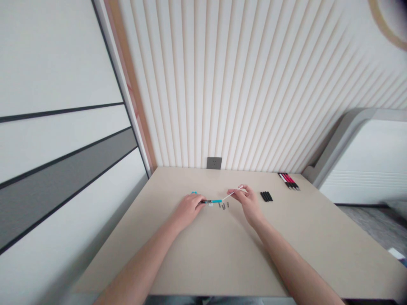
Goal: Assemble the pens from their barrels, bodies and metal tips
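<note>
My left hand [190, 207] is closed on a blue-and-black pen barrel [217, 201], which points to the right. In the closed fingers of my right hand [249, 204] is a thin white pen refill [229, 196], slanting down to the left. The refill's lower end is at the open right end of the barrel; whether it has entered cannot be made out. Several small dark springs [223, 206] lie on the table just below. Small whitish pieces [210, 204] lie under the barrel, and light-blue pieces [193, 192] show behind my left hand.
Several short black tubes [266, 196] lie in a row right of my right hand. Further back, several red, white and black pens [288, 181] lie side by side. The beige table [203, 258] meets a ribbed wall with a dark socket [214, 162].
</note>
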{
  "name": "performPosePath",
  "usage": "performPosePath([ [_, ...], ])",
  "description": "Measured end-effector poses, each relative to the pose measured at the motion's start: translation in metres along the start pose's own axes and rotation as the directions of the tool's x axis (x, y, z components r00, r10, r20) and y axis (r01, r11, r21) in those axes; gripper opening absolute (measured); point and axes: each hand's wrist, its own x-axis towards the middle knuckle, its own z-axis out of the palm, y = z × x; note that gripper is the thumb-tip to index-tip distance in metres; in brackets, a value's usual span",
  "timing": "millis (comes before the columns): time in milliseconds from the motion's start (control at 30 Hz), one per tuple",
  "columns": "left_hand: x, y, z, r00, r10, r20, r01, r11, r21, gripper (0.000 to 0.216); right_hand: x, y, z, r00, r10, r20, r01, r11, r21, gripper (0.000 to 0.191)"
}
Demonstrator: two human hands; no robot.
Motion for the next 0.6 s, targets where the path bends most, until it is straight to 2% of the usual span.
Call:
performPosePath([
  [300, 0.0, 0.001, -0.001, 1.0, -0.012, 0.0, 0.012, 1.0, 0.007, 0.01, -0.005, 0.003, 0.008, 0.998, 0.029, 0.063, -0.032, 0.998, 0.059, 0.037],
  [500, 0.0, -0.001, -0.003, 0.993, -0.059, -0.106, 0.058, 0.998, -0.009, 0.009, 0.001, 0.0, -0.002, 0.997, 0.058, 0.051, -0.051, 0.991, -0.122, 0.037],
  [600, 0.0, -0.001, -0.004, 0.984, -0.073, -0.164, 0.066, 0.997, -0.049, 0.011, 0.004, -0.001, -0.009, 0.995, 0.055, 0.082, -0.036, 0.976, -0.216, 0.037],
])
